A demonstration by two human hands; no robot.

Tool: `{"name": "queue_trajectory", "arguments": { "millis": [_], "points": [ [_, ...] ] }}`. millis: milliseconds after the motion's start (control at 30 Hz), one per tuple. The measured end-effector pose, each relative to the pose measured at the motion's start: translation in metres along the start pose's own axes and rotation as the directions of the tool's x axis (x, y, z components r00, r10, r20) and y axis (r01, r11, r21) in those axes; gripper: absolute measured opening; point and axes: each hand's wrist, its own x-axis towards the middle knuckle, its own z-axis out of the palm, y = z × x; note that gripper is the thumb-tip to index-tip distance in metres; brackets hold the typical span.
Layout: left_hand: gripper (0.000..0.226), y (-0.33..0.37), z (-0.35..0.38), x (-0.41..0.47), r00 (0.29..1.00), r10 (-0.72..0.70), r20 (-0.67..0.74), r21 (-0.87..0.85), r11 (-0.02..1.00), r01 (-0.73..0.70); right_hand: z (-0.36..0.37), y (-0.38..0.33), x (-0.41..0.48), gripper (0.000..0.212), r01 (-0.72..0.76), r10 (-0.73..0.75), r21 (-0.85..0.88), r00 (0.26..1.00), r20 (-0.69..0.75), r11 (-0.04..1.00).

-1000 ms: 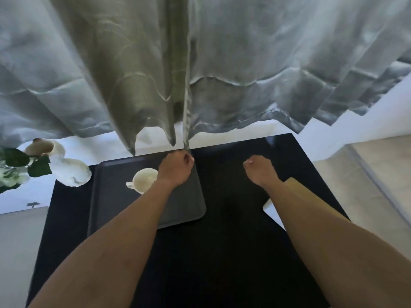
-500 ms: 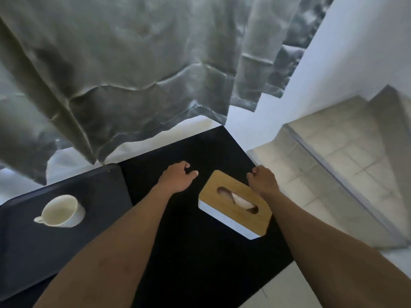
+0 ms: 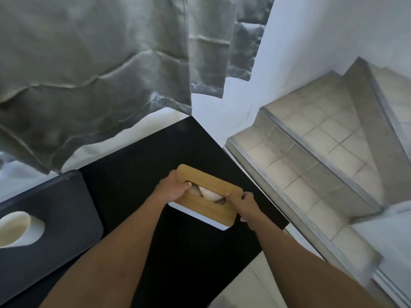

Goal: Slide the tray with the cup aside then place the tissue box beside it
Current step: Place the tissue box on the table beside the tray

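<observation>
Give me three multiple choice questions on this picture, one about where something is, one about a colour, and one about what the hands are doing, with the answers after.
1. Where is the cup?
A. on the dark tray at the left
B. on top of the tissue box
C. on the tiled steps

2. What colour is the lid of the tissue box?
A. red
B. light wood brown
C. blue

3. What are the hands doing?
A. both rest flat on the table
B. one lifts the cup
C. the left hand and right hand each grip an end of the tissue box

Answers: 1 A, the cup sits inside the tray's rim. 2 B, the lid looks like pale wood over a white base. 3 C, fingers wrap both short ends of the box.
</observation>
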Motion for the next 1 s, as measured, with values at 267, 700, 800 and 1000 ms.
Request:
{"name": "queue_trajectory", "arguments": {
  "millis": [267, 700, 800, 1000],
  "points": [
    [0.065, 0.003, 0.005, -0.006, 0.997, -0.037, -0.061, -0.063, 0.997, 0.034, 0.011, 0.013, 0.005, 0.089, -0.057, 0.049, 0.061, 0.991, 0.123, 0.997],
    [0.060, -0.005, 0.011, -0.026, 0.992, -0.082, -0.095, -0.114, 0.991, 0.071, 0.000, 0.002, 0.008, 0.078, -0.016, 0.024, -0.041, 0.978, 0.208, 0.999],
    [0.062, -0.011, 0.006, -0.033, 0.987, -0.110, -0.118, -0.159, 0.983, 0.091, 0.004, -0.008, 0.007, 0.078, 0.029, -0.011, -0.078, 0.974, 0.227, 0.997],
    [0.071, -0.026, -0.018, -0.046, 0.976, -0.162, -0.147, -0.270, 0.956, 0.118, 0.016, -0.045, 0.000, 0.074, 0.193, -0.149, -0.148, 0.953, 0.265, 0.970]
  ]
}}
